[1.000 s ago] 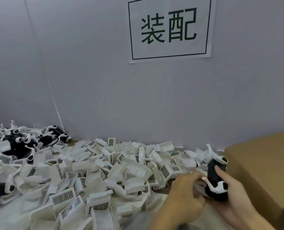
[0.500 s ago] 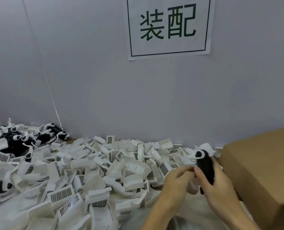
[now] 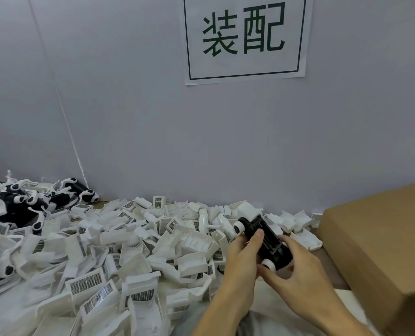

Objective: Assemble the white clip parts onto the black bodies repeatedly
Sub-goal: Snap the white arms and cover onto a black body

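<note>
A black body point(image 3: 265, 238) with white round ends is held between both hands, lying tilted with its ribbed face up. My left hand point(image 3: 240, 259) grips it from the left, thumb laid on its top. My right hand point(image 3: 298, 270) curls round its lower right end, thumb under it. A broad heap of white clip parts point(image 3: 133, 241) covers the table in front and to the left. A pile of black bodies fitted with white clips point(image 3: 29, 204) lies at the far left by the wall.
A brown cardboard box point(image 3: 381, 243) stands close on the right, next to my right hand. A grey wall with a printed paper sign point(image 3: 245, 37) rises right behind the heap. Some bare table surface point(image 3: 10, 309) shows at the lower left.
The black body has been turned from upright to lying tilted, ribbed face up. Both hands shifted their hold on it and stayed at the same spot by the box.
</note>
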